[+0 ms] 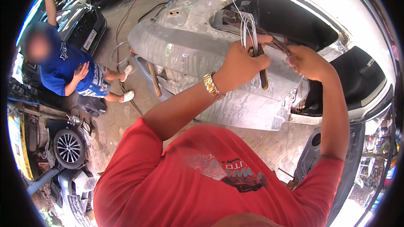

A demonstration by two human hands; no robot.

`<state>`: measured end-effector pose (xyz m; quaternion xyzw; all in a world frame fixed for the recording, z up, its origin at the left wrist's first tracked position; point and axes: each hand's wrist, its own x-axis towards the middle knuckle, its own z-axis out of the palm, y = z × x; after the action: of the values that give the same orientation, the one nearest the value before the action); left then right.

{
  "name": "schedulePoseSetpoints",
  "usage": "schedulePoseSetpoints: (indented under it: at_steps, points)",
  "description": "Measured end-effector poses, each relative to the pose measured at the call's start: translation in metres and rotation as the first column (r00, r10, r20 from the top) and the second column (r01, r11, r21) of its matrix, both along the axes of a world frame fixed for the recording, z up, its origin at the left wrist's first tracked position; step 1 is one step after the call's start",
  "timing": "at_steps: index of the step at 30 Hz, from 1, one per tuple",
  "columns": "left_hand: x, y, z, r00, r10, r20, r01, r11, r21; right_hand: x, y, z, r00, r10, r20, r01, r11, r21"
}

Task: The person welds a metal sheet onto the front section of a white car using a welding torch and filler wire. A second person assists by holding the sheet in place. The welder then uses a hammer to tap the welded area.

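My left hand (pixel 242 62), with a gold watch (pixel 211 85) on its wrist, is closed round a looped bundle of silver wire (pixel 249 28). A dark handle with a yellowish edge (pixel 264 75) also passes through its grip; what tool it belongs to is hidden. From the bundle one loose wire end points up toward the car body. A thin dark, rusty-looking metal piece (pixel 277 44) spans the gap between my hands. My right hand (pixel 312 64) pinches its right end. Both hands are above a bare grey car body panel (pixel 198 54), beside its dark window opening (pixel 290 21).
Left of the panel stands a person in a blue shirt (pixel 63 67), near a dark car (pixel 90 27). Hoses (pixel 119 29) run along the floor. A wheel (pixel 69 149) and loose car parts lie at lower left, a wooden handle (pixel 154 79) by the panel's left edge.
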<state>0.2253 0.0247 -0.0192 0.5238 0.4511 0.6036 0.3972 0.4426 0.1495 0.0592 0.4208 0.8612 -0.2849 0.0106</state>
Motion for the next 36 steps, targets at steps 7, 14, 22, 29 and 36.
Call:
schedulePoseSetpoints:
  at_steps: [7, 14, 22, 29, 36]
  points:
    - [-0.009, -0.038, 0.013, 0.993, -0.117, -0.03, 0.114, 0.99, -0.086, 0.022, -0.044, -0.022, 0.994, -0.001, -0.109, -0.001, 1.0, -0.012]
    - [-0.014, -0.046, 0.005, 0.983, -0.143, -0.113, 0.135, 0.988, -0.077, 0.008, -0.085, -0.078, 1.0, 0.031, -0.007, -0.01, 0.528, 0.849]
    - [-0.023, -0.044, 0.013, 0.982, -0.175, -0.076, 0.162, 0.975, -0.152, 0.0, -0.08, -0.063, 0.937, 0.014, -0.349, 0.032, 0.991, 0.126]
    - [-0.024, -0.003, -0.022, 0.879, 0.157, -0.451, 0.039, 0.918, 0.395, -0.022, -0.053, -0.049, 0.95, 0.123, -0.288, -0.144, 0.988, -0.053]
    - [-0.026, 0.0, -0.023, 0.902, 0.11, -0.417, -0.015, 0.974, 0.225, -0.054, -0.056, -0.008, 0.939, 0.171, -0.298, -0.228, 0.959, -0.168]
